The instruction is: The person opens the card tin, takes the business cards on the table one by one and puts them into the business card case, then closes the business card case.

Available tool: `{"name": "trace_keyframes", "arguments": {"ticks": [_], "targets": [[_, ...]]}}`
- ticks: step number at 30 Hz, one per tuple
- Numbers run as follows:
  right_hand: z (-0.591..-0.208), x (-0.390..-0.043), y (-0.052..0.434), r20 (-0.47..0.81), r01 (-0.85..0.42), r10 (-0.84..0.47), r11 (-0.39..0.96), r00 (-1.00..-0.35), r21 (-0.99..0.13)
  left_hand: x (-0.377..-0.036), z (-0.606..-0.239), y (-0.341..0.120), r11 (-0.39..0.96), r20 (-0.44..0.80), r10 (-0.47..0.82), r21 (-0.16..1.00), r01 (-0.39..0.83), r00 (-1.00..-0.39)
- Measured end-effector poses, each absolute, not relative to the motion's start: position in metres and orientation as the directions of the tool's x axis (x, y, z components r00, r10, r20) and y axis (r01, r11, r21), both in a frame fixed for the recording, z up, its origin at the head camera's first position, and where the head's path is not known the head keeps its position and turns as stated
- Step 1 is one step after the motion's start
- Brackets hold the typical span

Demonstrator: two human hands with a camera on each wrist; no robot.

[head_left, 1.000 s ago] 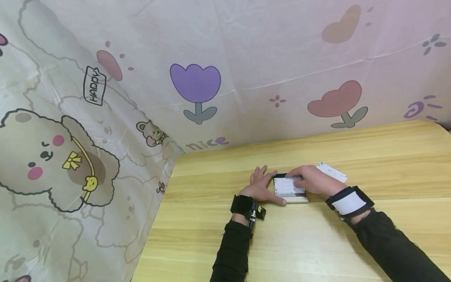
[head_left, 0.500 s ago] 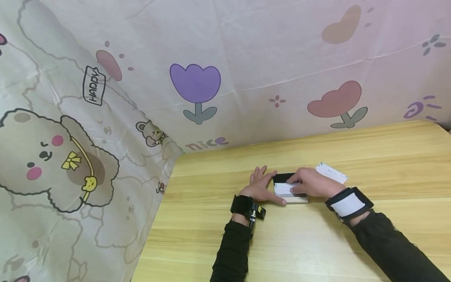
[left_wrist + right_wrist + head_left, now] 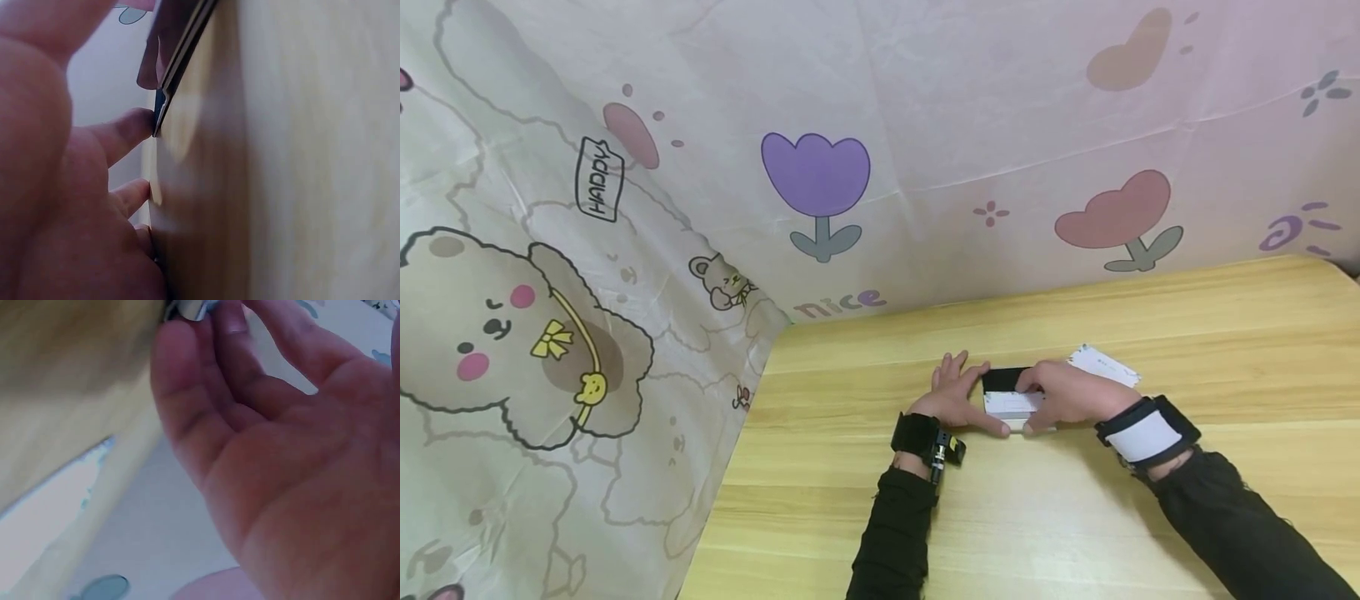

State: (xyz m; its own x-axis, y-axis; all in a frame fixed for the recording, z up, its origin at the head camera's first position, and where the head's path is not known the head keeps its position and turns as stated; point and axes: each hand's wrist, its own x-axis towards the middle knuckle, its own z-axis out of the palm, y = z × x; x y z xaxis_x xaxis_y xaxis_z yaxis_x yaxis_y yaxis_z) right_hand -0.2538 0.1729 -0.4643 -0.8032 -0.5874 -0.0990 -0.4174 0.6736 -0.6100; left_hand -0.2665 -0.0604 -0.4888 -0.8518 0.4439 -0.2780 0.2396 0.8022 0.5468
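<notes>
A flat card holder (image 3: 1000, 380) with a black panel and a silvery front edge lies on the wooden table. A white printed card (image 3: 1011, 402) sits in it, its right part hidden by my right hand. My left hand (image 3: 949, 403) holds the holder's left end between index finger and thumb, other fingers spread. In the left wrist view, that index fingertip (image 3: 145, 120) meets the holder's dark corner. My right hand (image 3: 1067, 392) grips the right part, index bent over the black panel, thumb at the front edge. A shiny metal edge (image 3: 194, 309) shows at its fingertips in the right wrist view.
Another white card (image 3: 1103, 364) with a patterned border lies behind the right hand, also visible at the lower left of the right wrist view. The wooden table (image 3: 865, 417) meets a cartoon-printed cloth (image 3: 925, 108) at the back and left.
The card in the holder has slid toward the front, so more black panel shows. My right thumb has moved to the front edge. The left hand keeps its place.
</notes>
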Motion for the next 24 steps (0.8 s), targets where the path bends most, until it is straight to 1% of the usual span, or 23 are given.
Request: {"name": "trace_keyframes", "arguments": {"ticks": [2, 7, 9, 14, 19, 21, 23, 24], "targets": [[-0.465, -0.252, 0.170, -0.107, -0.424, -0.580, 0.697, -0.807, -0.579, -0.267, -0.488, -0.060, 0.803, -0.275, 0.445, 0.544, 0.243, -0.852], [-0.468, -0.249, 0.163, -0.079, -0.473, -0.567, 0.749, -0.820, -0.465, -0.268, -0.487, -0.060, 0.801, -0.277, 0.443, 0.550, 0.238, -0.853], [-0.469, -0.249, 0.162, -0.065, -0.487, -0.568, 0.753, -0.820, -0.443, -0.268, -0.487, -0.060, 0.800, -0.279, 0.443, 0.551, 0.236, -0.852], [-0.468, -0.250, 0.163, -0.049, -0.499, -0.581, 0.735, -0.812, -0.459, -0.268, -0.487, -0.060, 0.807, -0.281, 0.441, 0.540, 0.240, -0.852], [-0.466, -0.258, 0.175, -0.030, -0.480, -0.596, 0.674, -0.802, -0.561, -0.268, -0.486, -0.059, 0.804, -0.280, 0.441, 0.546, 0.236, -0.853], [-0.466, -0.264, 0.186, 0.005, -0.459, -0.564, 0.666, -0.826, -0.588, -0.267, -0.486, -0.059, 0.797, -0.282, 0.439, 0.561, 0.224, -0.853], [-0.466, -0.267, 0.200, 0.038, -0.425, -0.489, 0.714, -0.871, -0.557, -0.266, -0.487, -0.059, 0.790, -0.286, 0.437, 0.575, 0.212, -0.853], [-0.465, -0.268, 0.207, 0.038, -0.380, -0.431, 0.746, -0.901, -0.547, -0.265, -0.487, -0.060, 0.786, -0.288, 0.437, 0.582, 0.206, -0.852]]}}
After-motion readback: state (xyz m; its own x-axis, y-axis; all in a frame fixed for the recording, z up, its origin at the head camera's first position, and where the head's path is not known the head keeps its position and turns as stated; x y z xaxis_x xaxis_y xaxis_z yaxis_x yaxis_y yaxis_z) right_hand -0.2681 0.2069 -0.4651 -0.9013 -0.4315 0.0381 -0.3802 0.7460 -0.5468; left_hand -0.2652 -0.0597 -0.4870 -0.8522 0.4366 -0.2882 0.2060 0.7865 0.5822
